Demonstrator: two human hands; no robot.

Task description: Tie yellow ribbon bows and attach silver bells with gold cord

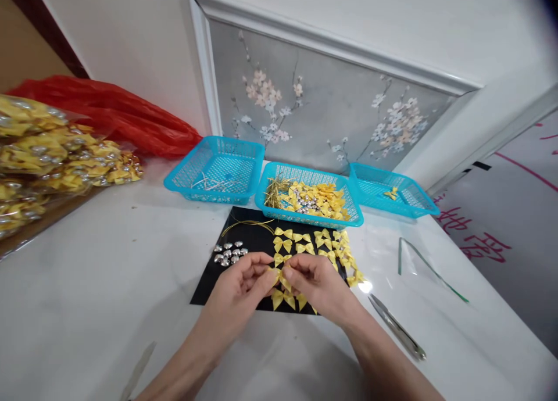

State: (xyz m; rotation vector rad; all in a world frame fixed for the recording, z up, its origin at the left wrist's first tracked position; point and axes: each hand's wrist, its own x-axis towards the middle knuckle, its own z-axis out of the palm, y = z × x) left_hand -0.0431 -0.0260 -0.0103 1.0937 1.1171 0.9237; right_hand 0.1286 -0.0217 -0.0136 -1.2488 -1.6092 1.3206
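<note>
Both of my hands pinch one yellow ribbon bow (pixel 282 279) above a black mat (pixel 209 287). My left hand (pixel 246 279) grips its left side between thumb and fingers, and my right hand (pixel 314 279) has the right side. Several yellow bows (pixel 305 248) lie in rows on the mat under and beyond my hands; some are hidden by them. A cluster of shiny silver beads (pixel 231 253) sits left of my left hand. Behind it, thin gold wire ties (pixel 248 222) lie near the mat's far edge.
Behind the mat stands a blue basket (pixel 357 218) of bows, beads and gold ties. Another blue basket (pixel 174 183) holds white strips; a third (pixel 418 206) holds one bow. Scissors (pixel 396 328) and a green-edged clear bag (pixel 429 267) lie right. Bagged bows (pixel 52 151) fill the left.
</note>
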